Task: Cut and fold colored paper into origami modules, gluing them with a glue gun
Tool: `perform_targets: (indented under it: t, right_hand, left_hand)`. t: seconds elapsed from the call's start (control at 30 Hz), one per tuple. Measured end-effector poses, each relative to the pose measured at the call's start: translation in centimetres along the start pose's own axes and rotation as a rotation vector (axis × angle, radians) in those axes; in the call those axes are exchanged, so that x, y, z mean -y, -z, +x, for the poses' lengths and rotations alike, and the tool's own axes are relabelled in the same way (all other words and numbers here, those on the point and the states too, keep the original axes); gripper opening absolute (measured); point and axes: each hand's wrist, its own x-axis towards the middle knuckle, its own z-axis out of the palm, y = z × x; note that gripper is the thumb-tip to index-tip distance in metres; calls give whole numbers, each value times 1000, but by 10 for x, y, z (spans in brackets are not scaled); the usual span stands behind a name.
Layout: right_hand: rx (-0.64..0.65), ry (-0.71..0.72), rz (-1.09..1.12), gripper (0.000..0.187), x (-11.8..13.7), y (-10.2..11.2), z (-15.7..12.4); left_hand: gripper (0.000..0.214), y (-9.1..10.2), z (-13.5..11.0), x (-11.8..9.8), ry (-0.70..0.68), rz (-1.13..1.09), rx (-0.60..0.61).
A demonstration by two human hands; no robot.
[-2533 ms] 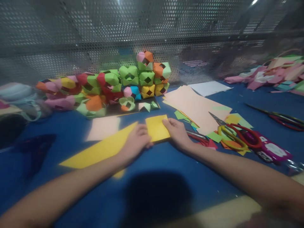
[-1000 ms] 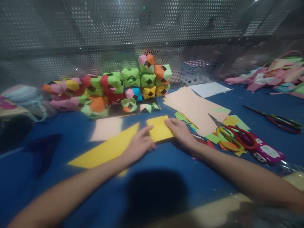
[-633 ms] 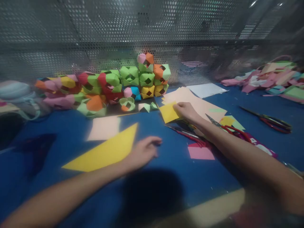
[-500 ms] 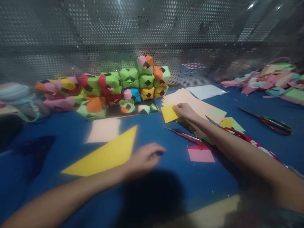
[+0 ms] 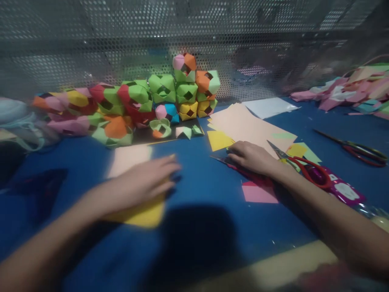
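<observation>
My left hand (image 5: 148, 176), smeared by motion, lies with stretched fingers over a yellow paper sheet (image 5: 142, 215). It hides much of that sheet; whether it presses on it I cannot tell. Behind it lies a pale peach paper square (image 5: 129, 156). My right hand (image 5: 249, 156) is curled down over a pair of scissors with red handles; the blade tip (image 5: 216, 158) pokes out to the left, while most of the handles are covered. Just beyond those fingers is a small yellow paper piece (image 5: 219, 140), and a pink paper piece (image 5: 259, 192) lies nearer me.
Folded-paper blocks (image 5: 164, 87) are stacked at the back. A peach paper stack (image 5: 243, 123) and a white sheet (image 5: 270, 107) lie right of them. Red-handled scissors (image 5: 310, 170), dark scissors (image 5: 355, 148), a purple packet (image 5: 346, 188) and paper scraps (image 5: 343, 89) occupy the right side.
My right hand has left the small yellow piece and come down nearer me onto the scissors. My left hand has moved left over the yellow sheet, which now looks different in outline.
</observation>
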Motion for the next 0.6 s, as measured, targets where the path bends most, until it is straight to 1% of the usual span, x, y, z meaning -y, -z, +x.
perform_targets:
  t: [0.07, 0.17, 0.23, 0.3, 0.37, 0.43, 0.47, 0.53, 0.6]
  right_hand:
    - [30, 82, -30, 28, 3, -2, -5]
    - [100, 189, 106, 28, 7, -1, -8]
    - [162, 242, 205, 28, 9, 3, -8]
    - [166, 260, 228, 28, 9, 7, -6]
    - [87, 238, 139, 27, 6, 9, 0]
    - [-7, 209, -62, 26, 0, 9, 9]
    - [-32, 205, -162, 25, -3, 8, 14]
    - [-35, 223, -289, 25, -7, 6, 25]
    - [-10, 260, -320, 27, -9, 4, 33]
  left_hand:
    - [40, -2, 7, 11, 86, 70, 31]
    - [45, -11, 17, 21, 172, 136, 44]
    - [48, -19, 21, 25, 195, 177, 39]
    - [52, -27, 23, 28, 197, 194, 28]
    - [53, -34, 25, 29, 187, 202, 21]
    - [52, -38, 27, 28, 178, 212, 16]
    - [51, -39, 28, 27, 178, 218, 14]
    - [50, -39, 30, 22, 188, 224, 12]
    - [48, -38, 31, 17, 199, 225, 22]
